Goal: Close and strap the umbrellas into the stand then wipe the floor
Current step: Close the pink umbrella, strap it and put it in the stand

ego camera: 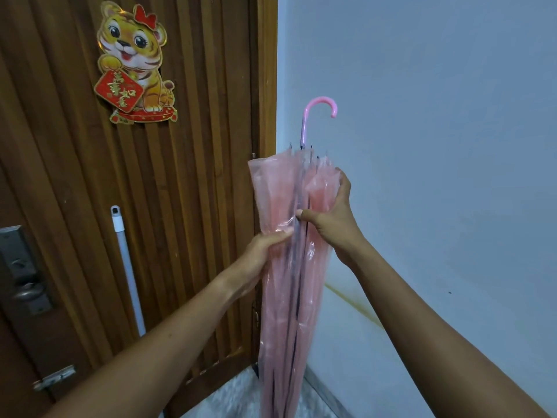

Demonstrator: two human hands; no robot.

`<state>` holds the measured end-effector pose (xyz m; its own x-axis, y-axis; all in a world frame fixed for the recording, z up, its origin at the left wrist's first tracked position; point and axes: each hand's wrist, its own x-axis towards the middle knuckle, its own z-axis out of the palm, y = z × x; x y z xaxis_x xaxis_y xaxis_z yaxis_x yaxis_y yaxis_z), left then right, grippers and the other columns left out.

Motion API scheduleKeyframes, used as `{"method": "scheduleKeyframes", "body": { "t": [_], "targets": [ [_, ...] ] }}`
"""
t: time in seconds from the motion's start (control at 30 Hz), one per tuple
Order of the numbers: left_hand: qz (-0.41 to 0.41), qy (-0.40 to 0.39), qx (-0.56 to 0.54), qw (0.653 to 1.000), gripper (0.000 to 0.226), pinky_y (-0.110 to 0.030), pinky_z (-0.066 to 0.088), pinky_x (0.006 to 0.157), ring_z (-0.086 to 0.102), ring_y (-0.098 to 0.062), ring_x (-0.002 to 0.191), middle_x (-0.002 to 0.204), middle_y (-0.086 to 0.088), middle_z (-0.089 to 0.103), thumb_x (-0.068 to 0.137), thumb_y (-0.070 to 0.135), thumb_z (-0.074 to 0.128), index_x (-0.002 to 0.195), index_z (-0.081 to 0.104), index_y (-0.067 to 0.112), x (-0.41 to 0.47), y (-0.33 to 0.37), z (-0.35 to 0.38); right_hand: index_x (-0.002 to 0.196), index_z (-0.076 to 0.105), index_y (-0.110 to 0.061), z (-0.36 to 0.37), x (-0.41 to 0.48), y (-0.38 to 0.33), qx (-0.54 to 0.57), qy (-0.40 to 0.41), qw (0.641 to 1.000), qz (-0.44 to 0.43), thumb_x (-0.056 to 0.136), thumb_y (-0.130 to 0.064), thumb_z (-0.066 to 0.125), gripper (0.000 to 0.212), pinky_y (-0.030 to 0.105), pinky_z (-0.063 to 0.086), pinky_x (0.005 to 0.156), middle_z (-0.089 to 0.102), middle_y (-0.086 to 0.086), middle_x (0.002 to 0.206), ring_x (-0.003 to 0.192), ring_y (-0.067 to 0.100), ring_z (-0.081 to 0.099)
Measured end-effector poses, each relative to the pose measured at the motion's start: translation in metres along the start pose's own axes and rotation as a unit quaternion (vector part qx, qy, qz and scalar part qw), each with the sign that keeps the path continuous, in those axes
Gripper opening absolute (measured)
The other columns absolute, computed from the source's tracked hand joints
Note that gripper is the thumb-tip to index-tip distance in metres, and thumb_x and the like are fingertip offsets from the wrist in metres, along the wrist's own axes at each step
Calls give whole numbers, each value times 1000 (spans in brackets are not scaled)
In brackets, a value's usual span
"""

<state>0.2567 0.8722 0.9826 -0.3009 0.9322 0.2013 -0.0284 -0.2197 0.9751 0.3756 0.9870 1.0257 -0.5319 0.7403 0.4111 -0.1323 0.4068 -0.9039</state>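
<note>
A pink translucent umbrella is folded and held upright in front of me, its hooked pink handle at the top and its tip out of view below. My left hand grips the loose plastic folds at mid height on the left side. My right hand closes on the folds on the right, a little higher, thumb pressed on the ribs. The canopy hangs loose and unwrapped. No stand is in view.
A brown slatted wooden door with a tiger sticker fills the left. A white mop pole leans against it. A metal lock plate sits at far left. A pale blue wall is at right, speckled floor below.
</note>
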Motion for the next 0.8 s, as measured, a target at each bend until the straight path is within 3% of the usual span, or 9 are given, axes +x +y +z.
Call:
{"method": "scheduleKeyframes", "body": {
  "t": [0.1, 0.2, 0.27, 0.37, 0.43, 0.5, 0.57, 0.67, 0.8],
  "targets": [
    [-2, -32, -27, 999, 44, -26, 41, 58, 47, -15, 65, 76, -8, 52, 87, 51, 52, 106, 68, 16, -5, 1, -3, 148, 17, -42, -3, 4, 0, 49, 21, 998, 17, 80, 4, 69, 97, 39, 59, 91, 51, 2, 135, 117, 21, 61],
    [-21, -30, 7, 999, 56, -36, 59, 81, 66, -9, 83, 106, -5, 71, 92, 51, 59, 141, 51, 27, 0, -3, -6, 143, 27, -34, -5, 7, 1, 139, 20, 989, 47, 74, 2, 65, 87, 47, 61, 87, 56, 9, 132, 113, 28, 65],
    [-25, 2, 14, 1000, 73, -45, 51, 105, 68, -11, 108, 128, -9, 67, 84, 43, 75, 148, 43, 27, 3, -6, -1, 147, 32, -16, -4, 5, -1, 253, -12, 965, 63, 74, -10, 67, 81, 52, 56, 93, 58, 17, 130, 113, 33, 63],
    [-2, 53, -16, 998, 54, -29, 59, 86, 73, -20, 104, 117, -6, 74, 83, 26, 78, 133, 58, 16, 4, -7, 9, 145, 48, -4, 0, -4, -8, 347, -85, 933, 35, 89, -46, 65, 72, 51, 52, 100, 60, 25, 135, 119, 36, 62],
    [2, 62, -20, 998, 43, -31, 59, 88, 74, -23, 102, 111, -8, 76, 85, 21, 76, 125, 65, 11, 3, -4, 15, 145, 47, -8, 1, -5, -11, 295, -90, 951, 37, 75, -60, 75, 91, 47, 56, 94, 62, 21, 135, 120, 34, 64],
    [12, 57, 15, 998, 36, -35, 58, 89, 74, -23, 100, 107, -8, 77, 85, 19, 76, 120, 69, 11, 5, -5, 19, 149, 35, -16, 4, -4, -12, 191, -86, 977, 41, 60, -55, 91, 112, 47, 56, 95, 59, 17, 138, 121, 32, 64],
    [20, 47, 52, 997, 27, -29, 57, 82, 75, -19, 96, 102, -6, 78, 88, 19, 74, 114, 72, 12, 3, -5, 21, 146, 29, -25, 7, -1, -6, 117, -55, 991, 20, 69, -36, 92, 100, 46, 56, 98, 56, 12, 137, 120, 27, 64],
    [9, -7, 36, 999, 32, -39, 54, 95, 71, -28, 106, 111, -12, 75, 90, 27, 71, 118, 69, 10, 0, -5, 16, 142, 29, -28, 4, 2, -4, 139, -14, 990, 12, 90, -16, 74, 70, 35, 58, 90, 56, 8, 132, 116, 24, 64],
    [-36, -56, -92, 993, 47, -48, 49, 102, 68, -30, 108, 116, -19, 69, 92, 29, 62, 128, 60, -1, -3, 0, 7, 135, 27, -28, -2, 5, 0, 193, 32, 980, 39, 93, -18, 72, 62, 36, 58, 84, 57, 8, 127, 106, 22, 66]
  ]
}}
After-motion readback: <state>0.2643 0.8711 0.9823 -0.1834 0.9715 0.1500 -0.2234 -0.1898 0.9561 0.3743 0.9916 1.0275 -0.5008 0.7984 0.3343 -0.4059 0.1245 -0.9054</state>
